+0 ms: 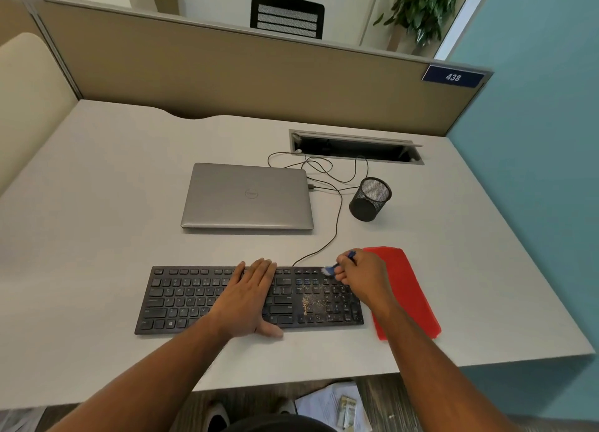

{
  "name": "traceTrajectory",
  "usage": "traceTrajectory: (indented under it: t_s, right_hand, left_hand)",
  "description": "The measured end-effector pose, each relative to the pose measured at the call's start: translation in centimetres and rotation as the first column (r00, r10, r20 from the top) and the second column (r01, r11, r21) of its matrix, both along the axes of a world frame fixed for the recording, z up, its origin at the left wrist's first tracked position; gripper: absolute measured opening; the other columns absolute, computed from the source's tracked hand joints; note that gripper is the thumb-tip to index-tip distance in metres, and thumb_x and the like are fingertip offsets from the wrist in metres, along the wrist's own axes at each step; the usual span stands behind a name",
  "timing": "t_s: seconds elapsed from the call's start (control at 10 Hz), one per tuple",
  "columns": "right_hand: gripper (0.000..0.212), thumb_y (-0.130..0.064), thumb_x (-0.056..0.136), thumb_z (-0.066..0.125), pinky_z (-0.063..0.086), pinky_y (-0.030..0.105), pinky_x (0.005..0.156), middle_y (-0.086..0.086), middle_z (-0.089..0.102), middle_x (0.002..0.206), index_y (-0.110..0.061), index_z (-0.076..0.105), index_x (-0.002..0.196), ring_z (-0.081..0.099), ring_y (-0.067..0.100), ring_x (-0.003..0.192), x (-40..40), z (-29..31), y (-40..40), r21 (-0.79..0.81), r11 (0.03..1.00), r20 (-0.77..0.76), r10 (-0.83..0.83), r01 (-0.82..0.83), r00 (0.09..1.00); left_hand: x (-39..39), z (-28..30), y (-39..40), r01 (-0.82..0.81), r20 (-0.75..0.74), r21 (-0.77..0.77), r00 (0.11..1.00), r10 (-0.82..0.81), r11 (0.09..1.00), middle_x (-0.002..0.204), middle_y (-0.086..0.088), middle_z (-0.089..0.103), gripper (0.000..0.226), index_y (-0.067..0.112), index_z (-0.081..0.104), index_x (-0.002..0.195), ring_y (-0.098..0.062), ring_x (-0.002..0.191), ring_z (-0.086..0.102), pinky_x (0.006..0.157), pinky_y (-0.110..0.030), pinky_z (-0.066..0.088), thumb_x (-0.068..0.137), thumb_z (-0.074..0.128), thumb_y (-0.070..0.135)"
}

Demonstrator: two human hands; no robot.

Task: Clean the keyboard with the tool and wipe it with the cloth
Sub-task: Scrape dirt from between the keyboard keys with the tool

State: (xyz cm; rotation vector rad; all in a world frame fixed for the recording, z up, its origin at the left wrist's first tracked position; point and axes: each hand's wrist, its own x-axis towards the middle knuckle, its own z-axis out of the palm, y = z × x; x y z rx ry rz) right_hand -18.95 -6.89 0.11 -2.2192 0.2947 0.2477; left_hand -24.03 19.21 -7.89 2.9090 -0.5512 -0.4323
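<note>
Brushing stage under way at the keyboard's far right corner

Left hand (251, 297) is lying flat, steadying the keyboard (181, 298); right hand (359, 277) is pinching the brush (337, 264) above crumbs (311, 302) (red cloth (408, 293) is waiting just right, unused)

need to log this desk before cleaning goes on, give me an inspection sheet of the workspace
surface: pale grey desk, flat, with an open cable slot at the back
job's things: black keyboard with tan crumbs near the number pad; blue brush at its top right edge; red cloth lying flat to the keyboard's right
clutter: closed grey laptop; black mesh pen cup, contents not visible
grippers: left hand flat on the keyboard's middle; right hand grips the brush
cables: keyboard cable and thin wires looping from the slot
surroundings: beige partition, sign 438, office chair, plant, papers on the floor
</note>
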Motion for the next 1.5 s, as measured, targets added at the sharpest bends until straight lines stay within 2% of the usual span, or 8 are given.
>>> traceTrajectory:
  t_s: [0.2,0.5,0.7,0.8,0.9,1.1,1.3,1.5]
  right_hand:
    - [0.026,-0.021,0.102,0.056,0.060,0.046,0.078,0.001,0.073,0.074,-0.011,0.069,0.082,0.072,0.020,0.072,0.1,-1.1,-2.7,-0.124,0.983,0.018,-0.137,0.138,0.990]
    - [0.025,-0.020,0.103,0.058,0.063,0.034,0.070,0.001,0.075,0.070,-0.008,0.073,0.087,0.072,0.012,0.064,-0.3,-0.6,0.3,0.043,0.995,0.012,-0.094,0.093,0.996]
    - [0.032,-0.027,0.103,0.053,0.058,0.045,0.073,0.000,0.070,0.070,-0.014,0.066,0.076,0.069,0.019,0.068,0.0,-1.5,-3.8,-0.204,0.953,0.082,-0.213,0.225,0.974]
    - [0.021,-0.021,0.104,0.054,0.056,0.026,0.069,-0.003,0.073,0.077,-0.016,0.070,0.092,0.069,0.010,0.070,0.3,0.4,-2.0,-0.032,0.997,0.039,-0.065,0.067,0.997]
    - [0.016,-0.013,0.105,0.053,0.049,0.012,0.061,-0.002,0.071,0.082,-0.013,0.069,0.102,0.064,0.003,0.069,0.7,0.9,-1.4,-0.124,0.960,-0.108,0.239,-0.252,0.965]
    - [0.014,-0.005,0.100,0.056,0.041,0.005,0.054,-0.001,0.070,0.091,-0.005,0.068,0.108,0.060,-0.004,0.065,2.4,3.3,-4.3,-0.369,0.846,-0.150,0.355,-0.386,0.923]
    - [0.015,-0.014,0.105,0.053,0.047,0.013,0.061,0.002,0.072,0.087,-0.013,0.067,0.102,0.066,0.007,0.075,2.1,1.7,-2.0,-0.196,0.915,-0.181,0.320,-0.353,0.930]
    - [0.015,-0.019,0.100,0.052,0.059,0.039,0.074,0.005,0.072,0.087,-0.015,0.066,0.100,0.071,0.025,0.080,2.6,1.8,-5.2,-0.392,0.873,-0.181,0.236,-0.290,0.955]
  left_hand:
    - [0.1,0.0,0.0,-0.002,0.000,-0.002,1.000,0.002,1.000,0.173,-0.006,-0.013,0.145,0.014,-0.018,0.163,-0.024,0.159,-0.015,0.123,-0.044,-0.019,0.067,0.049,0.100]
    - [0.1,0.0,0.1,-0.005,0.004,0.000,1.000,0.005,1.000,0.174,-0.005,-0.008,0.145,0.015,-0.016,0.164,-0.023,0.160,-0.011,0.125,-0.044,-0.017,0.066,0.049,0.101]
    - [0.1,0.1,0.2,-0.002,0.007,-0.021,1.000,0.002,1.000,0.174,-0.005,-0.007,0.146,0.014,-0.014,0.164,-0.022,0.160,-0.010,0.126,-0.044,-0.015,0.064,0.048,0.102]
    - [0.1,0.0,0.2,0.000,0.008,-0.022,1.000,0.000,1.000,0.174,-0.005,-0.007,0.146,0.015,-0.015,0.164,-0.022,0.160,-0.011,0.126,-0.044,-0.015,0.065,0.047,0.102]
    - [0.1,0.0,0.2,0.003,-0.001,-0.022,1.000,-0.003,1.000,0.174,-0.005,-0.008,0.146,0.015,-0.015,0.164,-0.023,0.160,-0.012,0.126,-0.044,-0.016,0.065,0.047,0.102]
    - [0.1,-0.2,0.3,0.003,-0.003,-0.018,1.000,-0.003,1.000,0.173,-0.004,-0.009,0.147,0.015,-0.016,0.163,-0.022,0.159,-0.012,0.127,-0.045,-0.015,0.064,0.045,0.103]
    - [0.1,-0.1,0.3,0.004,0.000,-0.028,1.000,-0.004,1.000,0.174,-0.006,-0.007,0.146,0.015,-0.014,0.164,-0.023,0.160,-0.011,0.126,-0.044,-0.016,0.065,0.048,0.102]
    - [0.1,-0.2,0.3,0.004,-0.009,-0.010,1.000,-0.004,1.000,0.173,-0.005,-0.010,0.146,0.015,-0.017,0.163,-0.022,0.159,-0.014,0.126,-0.045,-0.016,0.065,0.046,0.103]
